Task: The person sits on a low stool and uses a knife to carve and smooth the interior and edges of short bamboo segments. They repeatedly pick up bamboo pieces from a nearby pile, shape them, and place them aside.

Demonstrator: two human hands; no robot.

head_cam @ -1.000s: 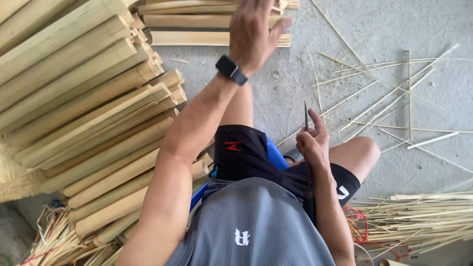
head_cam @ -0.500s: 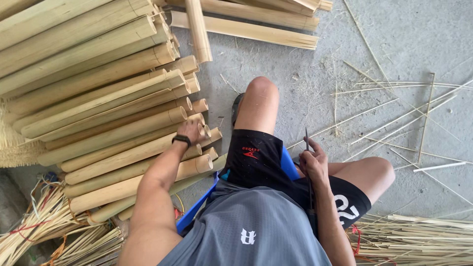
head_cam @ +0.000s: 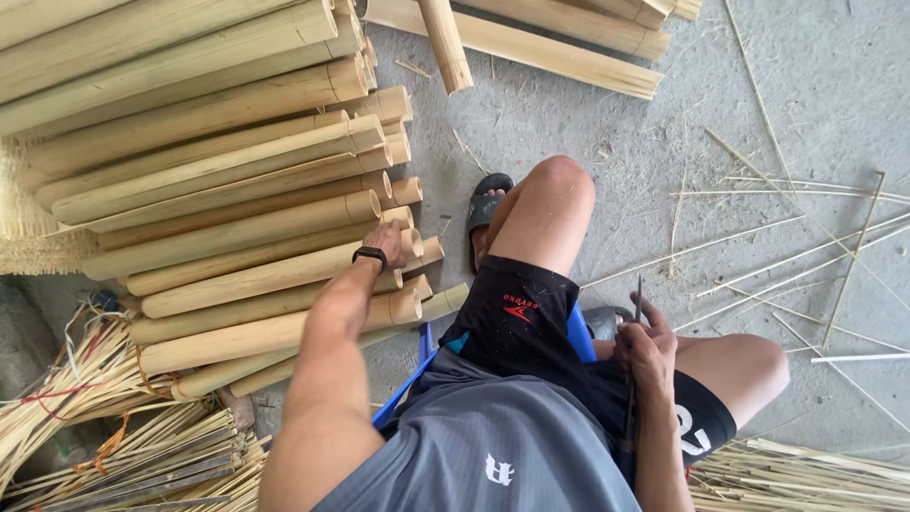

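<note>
My left hand (head_cam: pixel 385 237), with a black watch on the wrist, reaches out to a stack of round bamboo poles (head_cam: pixel 218 190) and curls over the cut end of one pole (head_cam: pixel 284 270) near the stack's right edge. My right hand (head_cam: pixel 645 349) rests on my right thigh and grips a thin dark blade (head_cam: pixel 638 296) that points upward. I sit on a low blue stool (head_cam: pixel 580 334), with my left knee raised and a dark sandal (head_cam: pixel 485 207) on that foot.
Split bamboo slats (head_cam: pixel 531 43) lie at the top. Thin bamboo strips (head_cam: pixel 806 251) are scattered over the grey concrete floor on the right. Bundles of fine strips lie at the lower left (head_cam: pixel 104 427) and lower right (head_cam: pixel 815 479).
My left arm has come down from the far slats to the pole stack, where the hand now lies on a pole end. The right hand has kept the blade on the thigh.
</note>
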